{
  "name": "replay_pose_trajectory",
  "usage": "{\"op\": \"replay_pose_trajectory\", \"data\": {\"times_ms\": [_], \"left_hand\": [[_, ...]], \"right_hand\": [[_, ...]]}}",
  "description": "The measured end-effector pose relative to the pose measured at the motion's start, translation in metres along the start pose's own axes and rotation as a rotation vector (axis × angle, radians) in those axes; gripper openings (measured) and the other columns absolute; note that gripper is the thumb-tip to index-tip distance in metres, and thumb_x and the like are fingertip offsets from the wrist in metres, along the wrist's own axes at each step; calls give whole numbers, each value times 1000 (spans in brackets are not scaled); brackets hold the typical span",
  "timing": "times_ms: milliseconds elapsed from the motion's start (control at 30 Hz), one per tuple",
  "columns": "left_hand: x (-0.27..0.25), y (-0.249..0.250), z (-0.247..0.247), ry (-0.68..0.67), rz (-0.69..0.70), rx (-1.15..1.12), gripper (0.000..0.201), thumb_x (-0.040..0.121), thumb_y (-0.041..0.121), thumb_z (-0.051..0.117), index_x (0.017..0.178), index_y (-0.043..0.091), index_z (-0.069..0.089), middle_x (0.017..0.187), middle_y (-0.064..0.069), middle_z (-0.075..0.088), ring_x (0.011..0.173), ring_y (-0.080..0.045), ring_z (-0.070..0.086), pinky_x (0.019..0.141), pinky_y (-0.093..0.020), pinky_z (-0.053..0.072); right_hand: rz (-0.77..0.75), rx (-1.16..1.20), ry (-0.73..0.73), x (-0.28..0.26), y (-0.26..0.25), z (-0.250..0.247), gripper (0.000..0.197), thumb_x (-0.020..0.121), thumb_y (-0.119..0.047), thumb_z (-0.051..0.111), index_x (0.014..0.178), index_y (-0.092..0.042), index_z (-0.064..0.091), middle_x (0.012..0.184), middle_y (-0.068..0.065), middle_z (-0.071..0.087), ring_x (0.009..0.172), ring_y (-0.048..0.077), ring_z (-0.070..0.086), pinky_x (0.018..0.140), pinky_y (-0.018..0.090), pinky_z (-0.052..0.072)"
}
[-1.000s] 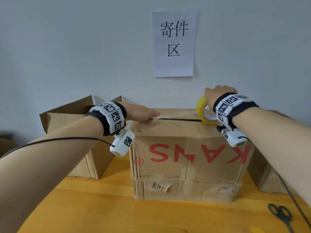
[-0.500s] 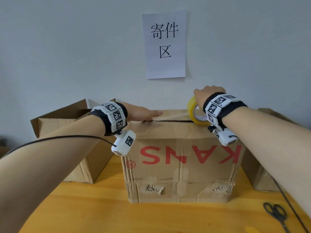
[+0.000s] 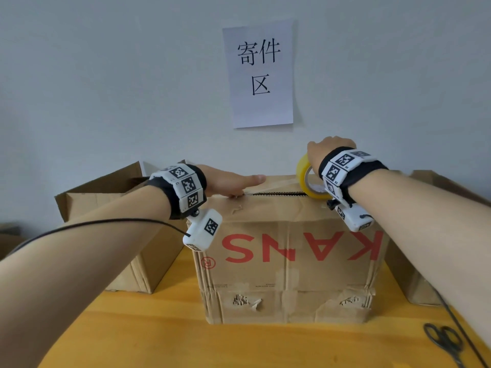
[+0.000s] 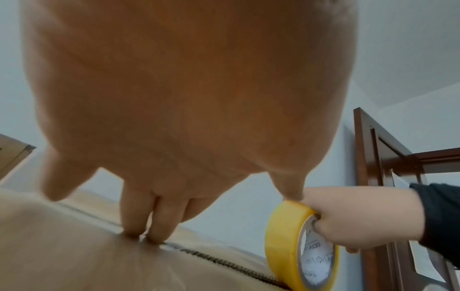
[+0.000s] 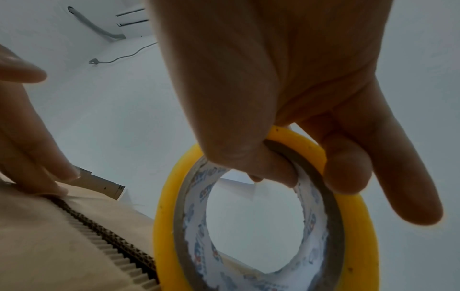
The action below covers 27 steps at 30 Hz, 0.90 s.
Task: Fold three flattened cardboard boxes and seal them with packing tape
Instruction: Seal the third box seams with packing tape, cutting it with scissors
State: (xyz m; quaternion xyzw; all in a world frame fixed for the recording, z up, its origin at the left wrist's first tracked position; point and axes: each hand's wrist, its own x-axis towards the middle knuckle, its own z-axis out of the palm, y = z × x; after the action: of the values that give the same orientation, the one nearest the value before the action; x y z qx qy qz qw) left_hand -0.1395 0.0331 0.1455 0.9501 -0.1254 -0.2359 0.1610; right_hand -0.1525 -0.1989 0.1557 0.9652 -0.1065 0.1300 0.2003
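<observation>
A brown cardboard box [image 3: 289, 264] with red upside-down letters stands on the yellow table [image 3: 159, 341]. Its top flaps meet at a dark seam [image 3: 276, 193] [image 4: 224, 261] [image 5: 107, 234]. My left hand [image 3: 228, 181] [image 4: 149, 226] lies flat on the left part of the top, straight fingers pressing a tape end onto the seam. My right hand [image 3: 326, 152] [image 5: 273, 157] grips a yellow tape roll [image 3: 305, 179] [image 4: 283, 246] [image 5: 348, 226] standing on edge at the right end of the seam, fingers hooked through its core. A clear strip of tape [image 3: 281, 183] stretches between the two hands.
An open cardboard box [image 3: 117, 208] stands at the left rear, another box [image 3: 435, 261] at the right. Black scissors [image 3: 443, 341] lie near the table's front right. A paper sign [image 3: 261, 73] hangs on the wall behind. Cables trail from both wrists.
My head has shifted, so the scene sits further left in the frame. Both hands hold about the same places on the box top, with the tape roll at the right end.
</observation>
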Motion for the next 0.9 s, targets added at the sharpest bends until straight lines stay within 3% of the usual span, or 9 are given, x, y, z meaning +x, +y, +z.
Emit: {"op": "replay_pose_trajectory", "data": {"times_ms": [100,267,467,600,733,900], "left_hand": [[-2,3,2,11,29,-47,93,90,82,15,161,23,14,163,9,28,154,-14,9,125,-46,1],[1,8,5,0,77,-103,94,88,83,18,161,24,11,164,5,26,152,-10,16,124,-41,3],[5,23,14,-16,71,28,106,83,89,11,158,16,26,166,3,20,154,-16,11,124,-49,1],[2,32,13,-9,92,68,95,90,80,7,159,15,24,165,2,21,154,-17,12,122,-46,1],[9,27,14,-17,110,76,86,91,78,32,155,21,32,160,4,29,150,-20,20,122,-47,9],[12,19,16,-15,211,245,76,90,53,65,148,11,38,151,-4,43,141,-24,38,118,-39,29]], "right_hand": [[-6,1,7,-3,-1,-2,35,91,-15,60,124,-7,52,74,6,41,81,24,54,68,33,46],[-6,-10,8,-5,-3,-2,34,91,-17,60,123,-7,52,74,5,40,79,23,52,68,33,45],[-3,-32,-17,-4,-6,-2,38,92,-18,61,127,-8,51,85,7,46,81,25,51,68,34,45],[-16,-39,-19,-5,-6,-3,35,93,-16,58,126,-8,50,75,5,39,80,23,51,67,33,45],[-46,103,0,-6,12,-3,26,96,-12,51,121,-8,50,78,5,47,64,18,48,51,28,35],[59,527,-146,-9,46,20,25,88,-15,63,111,-12,53,95,11,60,77,25,58,65,32,43]]}}
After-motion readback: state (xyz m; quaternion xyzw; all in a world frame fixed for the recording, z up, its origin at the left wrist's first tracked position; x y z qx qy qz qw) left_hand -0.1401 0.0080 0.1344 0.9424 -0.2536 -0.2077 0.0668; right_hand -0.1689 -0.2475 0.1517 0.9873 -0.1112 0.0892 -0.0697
